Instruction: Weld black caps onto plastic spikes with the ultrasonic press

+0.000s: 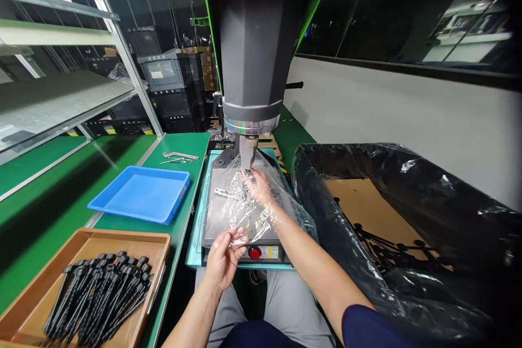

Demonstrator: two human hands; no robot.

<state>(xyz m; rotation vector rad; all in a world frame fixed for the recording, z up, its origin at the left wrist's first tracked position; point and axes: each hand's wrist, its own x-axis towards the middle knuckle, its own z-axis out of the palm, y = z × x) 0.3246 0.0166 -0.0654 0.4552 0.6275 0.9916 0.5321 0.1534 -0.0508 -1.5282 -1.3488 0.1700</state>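
Observation:
A clear plastic bag (265,223) lies crumpled over the grey metal plate (214,223) of a press-like machine. My left hand (224,258) pinches the near edge of this plastic, just above the front panel with its red button (254,253). Farther in, my right hand (260,189) reaches up to the pointed metal tool head (247,152), with clear film around its fingers. Those fingers are curled about something small and dark, blurred by glare on the film. A small metal fixture (223,193) shows through the plastic to their left.
On the green bench at left are a brown tray (166,244) of several black rod-like parts with round heads, a blue tray (138,196) and a metal caliper-like tool (179,156). At right stands a bin lined with black plastic (326,228), holding similar parts on cardboard.

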